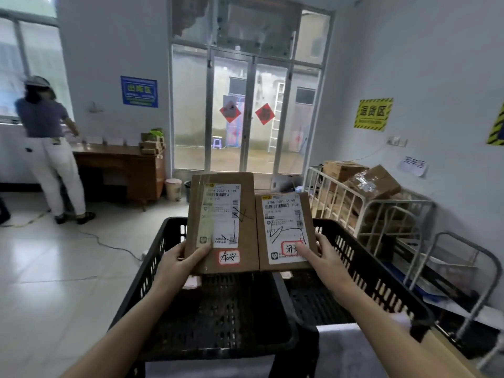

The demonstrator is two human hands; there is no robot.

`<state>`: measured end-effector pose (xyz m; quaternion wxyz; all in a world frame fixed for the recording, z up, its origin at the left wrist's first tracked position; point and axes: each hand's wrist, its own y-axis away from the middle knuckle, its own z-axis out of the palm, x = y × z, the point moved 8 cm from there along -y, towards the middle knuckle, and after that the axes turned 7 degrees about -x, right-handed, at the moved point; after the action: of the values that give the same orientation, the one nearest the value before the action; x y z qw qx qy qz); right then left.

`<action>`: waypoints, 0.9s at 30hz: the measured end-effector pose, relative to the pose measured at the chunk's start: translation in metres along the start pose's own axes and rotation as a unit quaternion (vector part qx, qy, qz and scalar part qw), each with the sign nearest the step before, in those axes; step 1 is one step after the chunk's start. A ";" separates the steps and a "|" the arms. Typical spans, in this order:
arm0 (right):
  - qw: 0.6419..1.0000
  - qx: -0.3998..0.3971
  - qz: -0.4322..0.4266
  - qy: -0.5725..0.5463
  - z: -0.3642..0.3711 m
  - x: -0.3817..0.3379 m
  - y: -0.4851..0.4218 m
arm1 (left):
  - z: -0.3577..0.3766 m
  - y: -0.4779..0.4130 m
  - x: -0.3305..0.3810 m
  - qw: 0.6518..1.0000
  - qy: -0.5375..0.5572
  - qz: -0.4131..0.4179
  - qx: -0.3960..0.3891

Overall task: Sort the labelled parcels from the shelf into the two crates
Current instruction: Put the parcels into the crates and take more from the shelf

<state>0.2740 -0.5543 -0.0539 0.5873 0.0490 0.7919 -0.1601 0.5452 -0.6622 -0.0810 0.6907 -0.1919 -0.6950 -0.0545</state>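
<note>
I hold two flat brown cardboard parcels upright, side by side, above two black slatted crates. My left hand (pixel 182 260) grips the lower left corner of the taller left parcel (pixel 246 241), which has a white shipping label and a red-bordered handwritten sticker. My right hand (pixel 323 259) grips the lower right corner of the smaller right parcel (pixel 283 264), with its thumb across that parcel's red-bordered sticker. The left crate (pixel 152 271) and the right crate (pixel 381 279) stand directly below and touch each other. The shelf is out of view.
A white metal cage cart (pixel 368 211) holding several cardboard boxes stands at the right wall. A person (pixel 49 148) stands at a wooden desk (pixel 122 170) at the left. A cable (pixel 109 245) runs across the tiled floor. Glass doors are straight ahead.
</note>
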 end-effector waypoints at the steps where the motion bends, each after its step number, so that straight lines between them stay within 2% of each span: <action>1: 1.000 -0.013 0.004 -0.014 0.005 0.003 -0.009 | -0.003 -0.003 -0.003 1.000 0.007 -0.006 0.008; 11: 0.988 -0.132 0.013 -0.084 0.027 0.029 -0.105 | -0.007 -0.048 -0.031 0.990 0.100 -0.090 0.036; 14: 0.986 -0.147 0.008 -0.085 0.029 0.037 -0.131 | -0.005 -0.059 -0.039 0.984 0.128 -0.097 0.072; 20: 0.984 -0.144 0.031 -0.099 0.029 0.069 -0.168 | -0.002 -0.080 -0.071 0.970 0.149 -0.135 0.135; 27: 0.987 -0.077 0.085 -0.110 -0.012 0.115 -0.179 | 0.012 -0.102 -0.125 0.965 0.105 -0.198 0.137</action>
<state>0.1802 -0.7320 -0.1241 0.6843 0.0524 0.7254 -0.0524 0.4959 -0.7760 -0.1852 0.7552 0.0531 -0.6432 -0.1143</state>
